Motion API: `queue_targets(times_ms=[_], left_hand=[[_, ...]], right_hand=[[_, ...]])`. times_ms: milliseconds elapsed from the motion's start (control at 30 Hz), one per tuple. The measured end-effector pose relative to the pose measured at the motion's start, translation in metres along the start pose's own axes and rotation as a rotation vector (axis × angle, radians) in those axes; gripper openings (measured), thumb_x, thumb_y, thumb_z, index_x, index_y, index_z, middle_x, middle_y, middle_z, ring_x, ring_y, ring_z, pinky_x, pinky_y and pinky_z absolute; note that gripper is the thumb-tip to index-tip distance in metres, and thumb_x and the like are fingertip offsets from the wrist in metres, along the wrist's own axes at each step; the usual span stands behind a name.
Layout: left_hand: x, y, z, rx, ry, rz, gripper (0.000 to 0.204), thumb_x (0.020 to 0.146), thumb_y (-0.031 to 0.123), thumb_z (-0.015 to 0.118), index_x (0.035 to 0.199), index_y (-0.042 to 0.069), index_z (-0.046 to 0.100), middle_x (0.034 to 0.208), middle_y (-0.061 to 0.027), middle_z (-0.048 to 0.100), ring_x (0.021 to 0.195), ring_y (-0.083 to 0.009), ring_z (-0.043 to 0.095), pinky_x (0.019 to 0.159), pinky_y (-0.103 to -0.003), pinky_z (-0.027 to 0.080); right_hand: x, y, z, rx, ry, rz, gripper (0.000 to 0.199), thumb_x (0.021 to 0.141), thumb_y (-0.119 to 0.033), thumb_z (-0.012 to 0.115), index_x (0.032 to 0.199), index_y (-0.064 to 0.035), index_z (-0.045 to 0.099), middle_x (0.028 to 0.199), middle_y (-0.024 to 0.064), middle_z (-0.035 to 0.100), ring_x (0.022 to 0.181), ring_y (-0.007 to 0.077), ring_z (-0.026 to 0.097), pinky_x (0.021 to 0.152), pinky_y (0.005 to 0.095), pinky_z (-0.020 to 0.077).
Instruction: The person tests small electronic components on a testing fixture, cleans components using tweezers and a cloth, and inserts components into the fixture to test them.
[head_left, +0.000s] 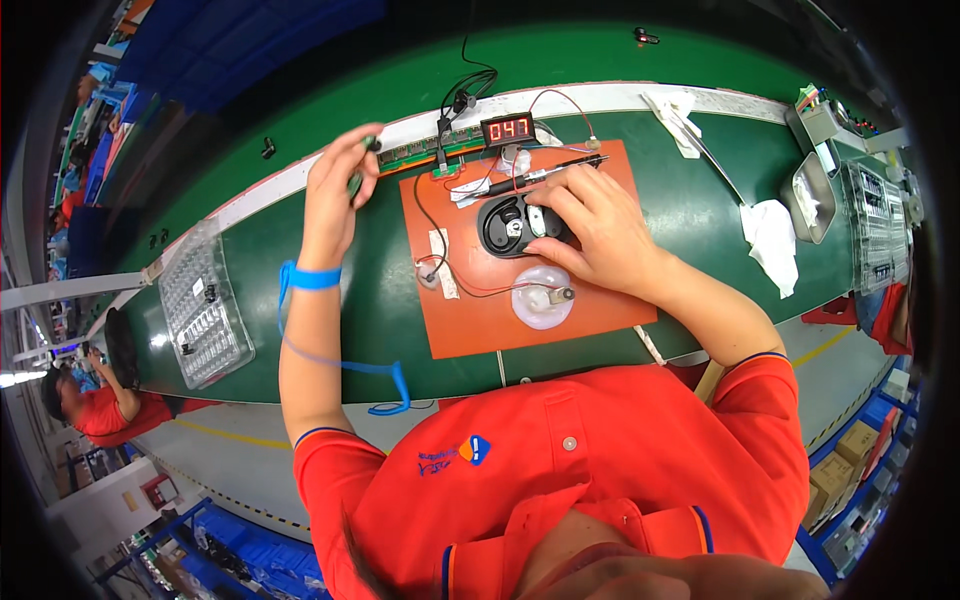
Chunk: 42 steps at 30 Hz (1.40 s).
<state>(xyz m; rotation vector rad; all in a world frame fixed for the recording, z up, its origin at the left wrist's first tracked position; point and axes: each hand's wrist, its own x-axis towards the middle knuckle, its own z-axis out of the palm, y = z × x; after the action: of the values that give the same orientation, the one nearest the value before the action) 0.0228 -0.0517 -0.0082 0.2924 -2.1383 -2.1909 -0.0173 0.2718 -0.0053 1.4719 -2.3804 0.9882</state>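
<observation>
My left hand [340, 185] is raised over the back edge of the bench, fingers curled around a small dark piece [373, 143] that looks like an earbud. A blue wrist strap [312, 278] circles that wrist. On the orange mat [450, 335], my right hand [600, 228] grips the right side of a black earphone case [497, 242] with thumb and fingers. Inside the case lie a black ear-hook earbud [508, 216] and a pale silvery piece [536, 221] beside my fingertips. The case's right end is hidden under my hand.
Behind the case are a black pen-like tool [500, 186], a red digit display [508, 129] and a circuit strip [415, 150]. A round translucent pad [540, 310] lies nearer me. Clear trays [205, 310], tweezers [712, 160], white cloths [770, 240] and a metal box [822, 215] flank the mat.
</observation>
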Motion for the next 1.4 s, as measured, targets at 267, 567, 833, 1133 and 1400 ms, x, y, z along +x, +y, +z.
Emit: queue_targets(times_ms=[267, 567, 833, 1133, 1400], left_hand=[[-0.049, -0.023, -0.019, 0.5, 0.262, 0.057, 0.021, 0.099, 0.022, 0.051, 0.109, 0.004, 0.055, 0.073, -0.0036, 0.066, 0.049, -0.0061, 0.046, 0.043, -0.021, 0.033], [-0.047, -0.004, -0.001, 0.77, 0.31, 0.145, 0.019, 0.099, 0.027, 0.053, 0.102, 0.008, 0.054, 0.064, -0.0006, 0.062, 0.049, -0.0045, 0.049, 0.044, -0.021, 0.036], [-0.044, 0.016, 0.114, 0.332, -0.166, 0.133, 0.024, 0.095, 0.03, 0.06, 0.099, 0.006, 0.055, 0.06, 0.0002, 0.057, 0.052, -0.0075, 0.052, 0.047, -0.026, 0.037], [-0.033, 0.024, 0.121, 0.714, -0.185, 0.326, 0.018, 0.088, 0.018, 0.068, 0.099, 0.005, 0.063, 0.059, -0.0067, 0.059, 0.051, -0.0118, 0.056, 0.049, -0.026, 0.042], [0.029, -0.008, -0.037, 0.748, 0.356, 0.237, 0.021, 0.086, 0.015, 0.07, 0.105, 0.008, 0.067, 0.086, -0.0061, 0.069, 0.062, -0.0099, 0.063, 0.055, -0.026, 0.048]], right_hand=[[-0.009, -0.005, -0.008, 0.398, -0.086, 0.176, 0.033, 0.073, -0.007, 0.075, 0.102, -0.0031, 0.06, 0.095, 0.0091, 0.059, 0.087, 0.0267, 0.058, 0.076, 0.0374, 0.0473], [-0.044, -0.009, -0.021, 0.281, -0.131, -0.072, 0.026, 0.072, 0.001, 0.072, 0.096, -0.0021, 0.063, 0.091, 0.0091, 0.062, 0.083, 0.0253, 0.061, 0.072, 0.0347, 0.0478], [-0.05, -0.012, -0.017, 0.114, -0.063, -0.258, 0.029, 0.068, 0.001, 0.071, 0.095, -0.0041, 0.064, 0.091, 0.0069, 0.062, 0.08, 0.023, 0.062, 0.066, 0.0341, 0.0472], [-0.021, 0.017, -0.021, 0.229, 0.07, -0.033, 0.018, 0.08, -0.003, 0.069, 0.097, -0.0048, 0.062, 0.091, 0.0096, 0.063, 0.08, 0.0262, 0.062, 0.066, 0.0356, 0.0485], [0.059, 0.192, -0.043, -0.412, 0.185, 0.348, 0.023, 0.086, -0.013, 0.068, 0.106, -0.0044, 0.062, 0.092, 0.0082, 0.063, 0.08, 0.0209, 0.062, 0.072, 0.0318, 0.0492]])
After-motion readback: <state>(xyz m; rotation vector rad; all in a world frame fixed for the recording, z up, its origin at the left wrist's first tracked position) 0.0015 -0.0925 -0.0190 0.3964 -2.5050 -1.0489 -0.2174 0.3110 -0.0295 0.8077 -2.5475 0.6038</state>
